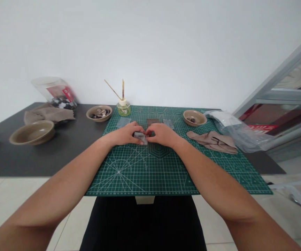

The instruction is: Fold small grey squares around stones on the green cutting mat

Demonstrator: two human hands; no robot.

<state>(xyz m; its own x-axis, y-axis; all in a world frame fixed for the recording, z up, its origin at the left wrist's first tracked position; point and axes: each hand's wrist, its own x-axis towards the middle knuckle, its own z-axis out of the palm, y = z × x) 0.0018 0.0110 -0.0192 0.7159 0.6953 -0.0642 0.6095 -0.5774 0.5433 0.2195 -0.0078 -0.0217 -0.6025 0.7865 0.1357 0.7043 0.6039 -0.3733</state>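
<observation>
A small, light grey piece that looks like folded cloth point(141, 137) is held low over the green cutting mat point(129, 174). My left hand point(129, 134) is closed on its left side, thumb in front. At the piece's right end, the fingertips of my right hand point(162, 134) are pinched together on its edge. Something dark shows between the left fingers, too small to name. Just behind my right hand lies a flat dark brown square point(153, 121). Flat greyish translucent pieces lie on either side, one at the left point(123, 122) and one at the right point(168, 123).
Bowls with small dark pieces stand at the left point(99, 119) and right point(195, 122); another bowl point(32, 138) is farther left. Around them are a reed diffuser point(123, 109), brown cloths point(214, 141) point(48, 114), a tipped clear jar point(58, 92) and a plastic bag point(240, 134).
</observation>
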